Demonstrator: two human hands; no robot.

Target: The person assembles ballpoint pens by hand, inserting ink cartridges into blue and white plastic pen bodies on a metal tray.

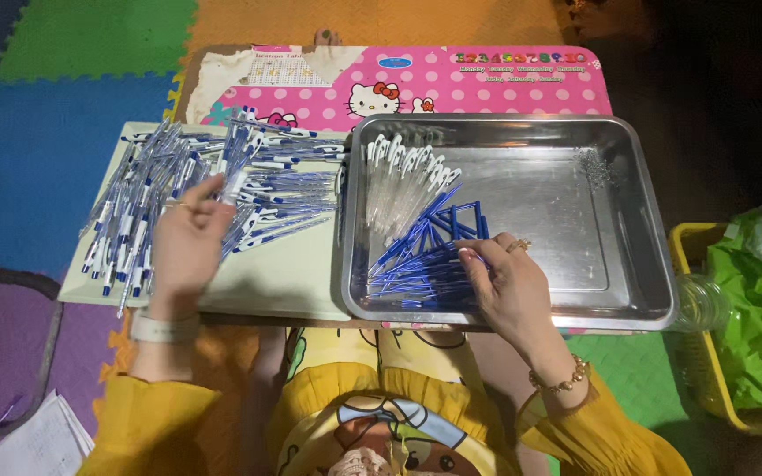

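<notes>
Left: pens (178, 194) are lying on a board (284, 282).
Right: refills (416, 264) are lying in a tray (610, 300) beside it.

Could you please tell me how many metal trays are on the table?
1. The metal tray sits on the table's right half, beside the pale board; the right hand reaches into its near-left corner.

Bright overhead light, glare on the steel tray (628, 220), dark right edge, slightly soft focus.

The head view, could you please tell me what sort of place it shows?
Probably a home floor workspace: coloured foam play mats, a low pink cartoon-printed table, and a steel tray of blue pen refills.
</notes>
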